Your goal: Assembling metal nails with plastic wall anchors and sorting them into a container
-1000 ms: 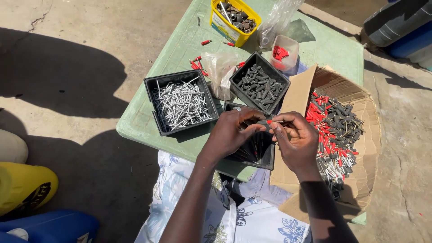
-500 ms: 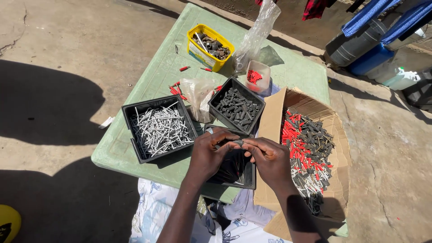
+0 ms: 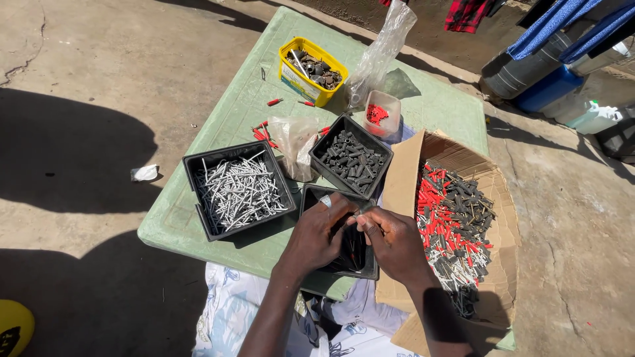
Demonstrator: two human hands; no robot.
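My left hand (image 3: 316,235) and right hand (image 3: 391,241) meet fingertip to fingertip, pinching a small dark piece (image 3: 355,216) over the near black tray (image 3: 311,198); what the piece is I cannot tell. At nine o'clock sits a tray of silver nails (image 3: 237,192), at twelve a tray of grey sleeves (image 3: 351,157). At three, the cardboard box (image 3: 403,172) holds a big heap of red-and-grey finished pieces, yet both trays stay well stocked on the green counter (image 3: 198,218).

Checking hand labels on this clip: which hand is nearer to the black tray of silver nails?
Left. The left hand works just right of the tray of silver nails, over another black tray. The right hand sits farther right, beside the cardboard box.
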